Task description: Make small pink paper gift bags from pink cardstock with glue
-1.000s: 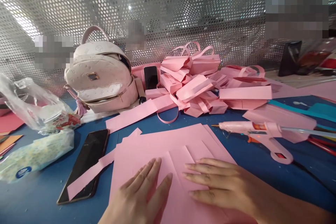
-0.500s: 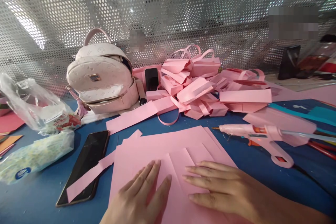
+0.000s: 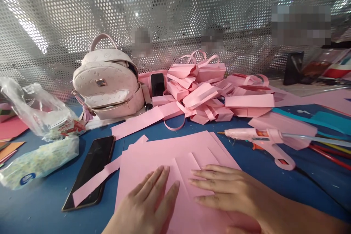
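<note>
Pink paper sheets (image 3: 164, 146) lie stacked on the blue table in front of me. On top of them is a narrower pink piece with lengthwise creases (image 3: 184, 172). My left hand (image 3: 146, 197) rests flat on the paper to the left of the creases, its fingers stretched out. From the right, my right hand (image 3: 227, 188) lies across the creased piece, fingers extended and slightly apart. Neither hand grips anything. The lower edge of the paper is out of view.
A pink glue gun (image 3: 263, 139) lies at the right, its cord trailing. Folded pink paper bags (image 3: 201, 95) are heaped behind the sheets. To the left are a black phone (image 3: 90, 172) under a paper strip, a tissue pack (image 3: 41, 161) and a white backpack (image 3: 109, 80).
My right hand has shifted slightly left over the creased paper. My left hand stays almost in place. The camera view has turned a little.
</note>
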Demonstrator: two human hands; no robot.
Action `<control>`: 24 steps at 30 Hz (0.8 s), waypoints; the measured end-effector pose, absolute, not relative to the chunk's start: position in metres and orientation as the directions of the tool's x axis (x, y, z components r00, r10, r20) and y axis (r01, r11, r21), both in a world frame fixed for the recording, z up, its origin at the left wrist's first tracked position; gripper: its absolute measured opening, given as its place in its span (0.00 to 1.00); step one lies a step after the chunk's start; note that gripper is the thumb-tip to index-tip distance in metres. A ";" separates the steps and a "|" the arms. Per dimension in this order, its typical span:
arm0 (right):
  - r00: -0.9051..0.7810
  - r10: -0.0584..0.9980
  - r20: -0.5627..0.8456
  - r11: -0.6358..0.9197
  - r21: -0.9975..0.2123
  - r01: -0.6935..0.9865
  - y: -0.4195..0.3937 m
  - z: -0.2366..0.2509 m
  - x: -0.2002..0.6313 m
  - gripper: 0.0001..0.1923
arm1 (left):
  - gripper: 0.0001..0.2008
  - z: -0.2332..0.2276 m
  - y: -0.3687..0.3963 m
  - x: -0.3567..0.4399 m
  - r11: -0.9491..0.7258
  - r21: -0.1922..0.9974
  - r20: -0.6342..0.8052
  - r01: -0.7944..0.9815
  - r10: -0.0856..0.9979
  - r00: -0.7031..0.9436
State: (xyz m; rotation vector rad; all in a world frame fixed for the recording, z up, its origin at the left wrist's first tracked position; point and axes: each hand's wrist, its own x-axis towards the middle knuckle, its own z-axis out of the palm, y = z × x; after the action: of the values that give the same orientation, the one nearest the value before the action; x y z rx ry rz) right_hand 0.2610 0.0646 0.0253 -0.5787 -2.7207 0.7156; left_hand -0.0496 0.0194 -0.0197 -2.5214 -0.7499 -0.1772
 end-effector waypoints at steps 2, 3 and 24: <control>-0.876 0.454 0.163 0.788 -0.533 0.309 0.064 0.026 0.260 0.25 | 0.24 -0.020 0.019 -0.049 -0.718 -0.413 0.265 0.561 0.495 0.828; -0.874 0.459 0.158 0.782 -0.539 0.313 0.064 0.027 0.259 0.25 | 0.24 -0.021 0.019 -0.049 -0.714 -0.406 0.270 0.570 0.502 0.821; -0.845 0.506 0.173 0.749 -0.573 0.331 0.058 0.019 0.257 0.24 | 0.14 0.014 0.044 -0.067 -0.304 0.201 0.059 0.931 0.953 0.298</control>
State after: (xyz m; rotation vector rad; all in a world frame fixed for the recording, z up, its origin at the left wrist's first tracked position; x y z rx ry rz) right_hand 0.2573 0.0579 0.0191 -0.6487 -2.6310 0.7753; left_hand -0.0669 0.0443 0.0144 -2.6312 -1.9218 -0.2748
